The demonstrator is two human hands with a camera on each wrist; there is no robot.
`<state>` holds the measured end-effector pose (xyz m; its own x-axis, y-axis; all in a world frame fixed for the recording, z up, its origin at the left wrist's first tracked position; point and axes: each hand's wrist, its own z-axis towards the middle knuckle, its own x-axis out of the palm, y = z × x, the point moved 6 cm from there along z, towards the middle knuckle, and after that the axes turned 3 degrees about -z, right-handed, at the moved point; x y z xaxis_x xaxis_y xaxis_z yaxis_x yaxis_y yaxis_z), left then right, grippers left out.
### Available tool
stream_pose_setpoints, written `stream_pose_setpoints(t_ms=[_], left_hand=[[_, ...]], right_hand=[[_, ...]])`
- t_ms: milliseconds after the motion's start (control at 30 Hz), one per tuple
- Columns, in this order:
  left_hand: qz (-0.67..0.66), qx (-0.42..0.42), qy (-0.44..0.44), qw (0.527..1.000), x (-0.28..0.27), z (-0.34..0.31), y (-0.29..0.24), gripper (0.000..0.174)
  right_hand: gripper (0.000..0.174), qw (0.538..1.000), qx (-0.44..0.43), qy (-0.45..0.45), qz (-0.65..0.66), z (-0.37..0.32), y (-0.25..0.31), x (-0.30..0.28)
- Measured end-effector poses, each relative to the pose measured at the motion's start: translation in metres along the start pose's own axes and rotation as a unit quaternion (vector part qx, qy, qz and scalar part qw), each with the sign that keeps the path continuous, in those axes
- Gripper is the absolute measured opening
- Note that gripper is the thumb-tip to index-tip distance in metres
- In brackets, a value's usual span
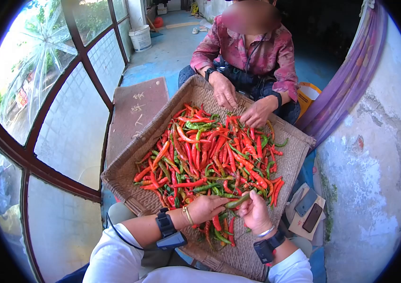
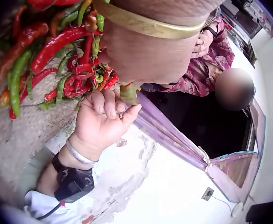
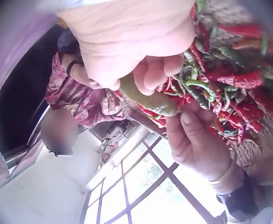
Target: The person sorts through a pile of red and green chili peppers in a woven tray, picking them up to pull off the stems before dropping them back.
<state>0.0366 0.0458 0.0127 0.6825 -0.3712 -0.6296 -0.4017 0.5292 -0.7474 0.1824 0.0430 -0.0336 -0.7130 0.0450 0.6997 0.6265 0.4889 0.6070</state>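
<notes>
A dull green chili pepper (image 1: 237, 202) is stretched between my two hands over the near part of a woven basket (image 1: 134, 186). My right hand (image 1: 255, 214) grips one end, its fingers curled round the pepper in the right wrist view. At the other end, my left hand (image 1: 205, 209) pinches the narrow end between thumb and fingertips (image 3: 188, 119). Below both hands lies a heap of red and green chili peppers (image 1: 210, 151). In the left wrist view, my left hand hides most of the held pepper (image 2: 128, 93).
Across the basket sits another person (image 1: 252, 56), both hands at the heap's far edge. Two phones (image 1: 312, 219) lie on a pale stack to the right, near a peeling wall (image 1: 375, 188). Framed windows (image 1: 63, 113) line the left side. A brown board (image 1: 137, 111) lies beside the basket.
</notes>
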Motion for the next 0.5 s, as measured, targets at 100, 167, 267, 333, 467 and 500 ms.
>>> stream_pose_setpoints(t_ms=[100,167,267,333,467,500], left_hand=[[-0.033,0.027,-0.015,0.999,-0.008,-0.003,0.001,0.027],[-0.037,0.026,0.002,0.999,-0.004,-0.004,-0.002,0.025],[0.014,0.014,0.088,0.996,-0.002,-0.003,-0.006,0.025],[0.054,0.018,0.061,0.996,-0.007,0.0,-0.001,0.026],[0.136,-0.019,0.02,0.99,-0.024,0.006,0.009,0.026],[0.162,-0.039,0.014,0.986,-0.028,0.007,0.013,0.025]], right_hand=[[0.021,0.999,-0.014,-0.016,0.024,0.002,0.001,0.007],[0.019,0.988,0.042,0.014,-0.148,-0.004,-0.007,0.015],[0.018,0.97,0.108,0.03,-0.217,-0.006,-0.018,0.009],[0.017,0.935,0.153,0.048,-0.315,-0.003,-0.021,0.0],[0.019,0.942,0.044,0.036,-0.331,0.005,0.014,0.002],[0.022,0.975,-0.012,0.06,-0.214,0.009,0.031,0.011]])
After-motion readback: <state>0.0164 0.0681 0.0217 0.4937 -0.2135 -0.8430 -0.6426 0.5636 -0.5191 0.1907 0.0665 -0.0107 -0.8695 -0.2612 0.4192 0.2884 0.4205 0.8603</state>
